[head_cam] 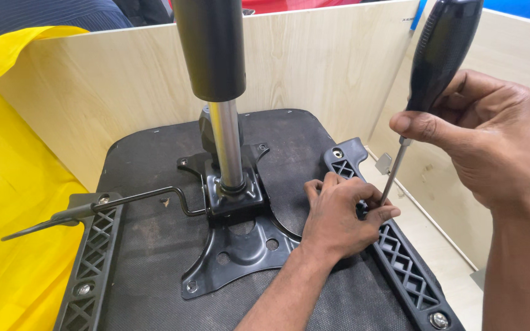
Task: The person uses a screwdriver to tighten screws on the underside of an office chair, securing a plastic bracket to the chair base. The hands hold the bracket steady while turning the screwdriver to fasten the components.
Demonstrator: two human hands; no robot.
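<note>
Item: upturned chair seat (154,245), black fabric underside up, lying inside a plywood-walled bay (314,67). Fitted at centre: black tilt plate (240,245) w/ gas cylinder (216,55) standing upright, chrome rod below; bent lever (124,202) running out left. Left bracket (93,257) along left edge, screws seated at both visible ends. Right bracket (394,245) along right edge, screw seated near bottom end, top hole looks unfilled. Left hand (338,220): fingers curled, pinching something small at mid-bracket, right beside the driver tip; thing pinched hidden, cannot tell if screw. Right hand (492,135): clenched round black handle of screwdriver (437,67), thumb laid across, shaft slanting down to the tip between left fingertips. Risks, as judged: tip set at a slant, so could cam out and jab left fingers or gouge plastic; fastener started crooked could cross-thread; bracket held at one end only could pivot under torque; small part could slip and drop among lattice openings; elbow or handle could knock cylinder, though it looks firmly seated. Containers: none proper. Plywood bay holds seat only; yellow sheet (13,184) draped over left wall. Lattice pockets of brackets: nothing visible in them. Small grey piece (383,162) on ledge by right wall, kind unclear. Dark-clothed person at top left beyond wall, hands out of view.
</note>
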